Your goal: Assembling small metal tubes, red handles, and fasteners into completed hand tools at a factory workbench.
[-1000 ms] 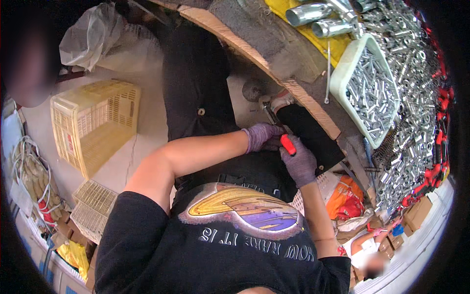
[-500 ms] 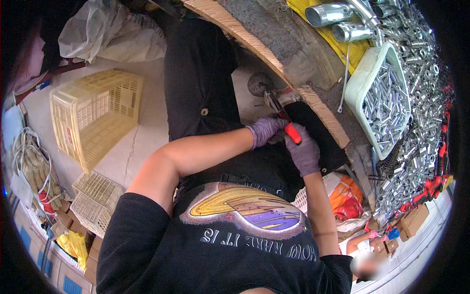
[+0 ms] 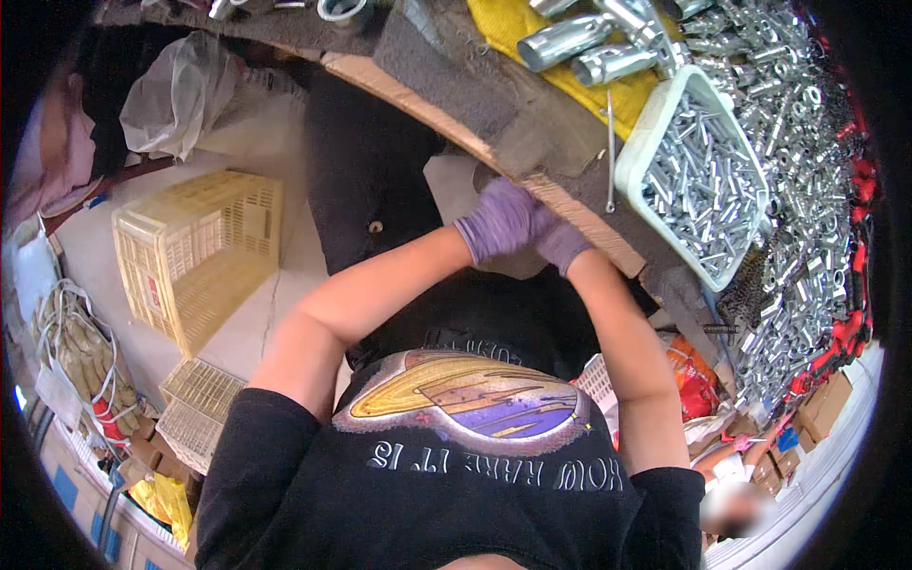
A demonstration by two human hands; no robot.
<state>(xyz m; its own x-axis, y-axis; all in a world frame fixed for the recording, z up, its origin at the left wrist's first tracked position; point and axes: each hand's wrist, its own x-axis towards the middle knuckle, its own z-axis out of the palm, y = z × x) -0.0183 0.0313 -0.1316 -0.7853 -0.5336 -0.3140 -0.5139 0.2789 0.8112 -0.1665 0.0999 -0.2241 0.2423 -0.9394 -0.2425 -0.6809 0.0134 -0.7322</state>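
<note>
My left hand, in a purple knit glove, is closed with its fingers curled toward the workbench edge. Close against it on the right is my right hand, gloved alike and also curled. Both are right at the edge, over my lap. Whatever they grip is hidden behind the gloves and the board. The red-handled tool seen earlier cannot be made out.
On the bench stand a pale tray of small metal pins, a thin metal rod, a yellow cloth with metal tubes, and a heap of metal fittings. A yellow crate lies on the floor at left. Another person is at lower right.
Both hands have moved up and left to the bench edge, pressing closer together. The red-handled tool in my right hand has gone out of sight. The view has shifted, showing more of the bench.
</note>
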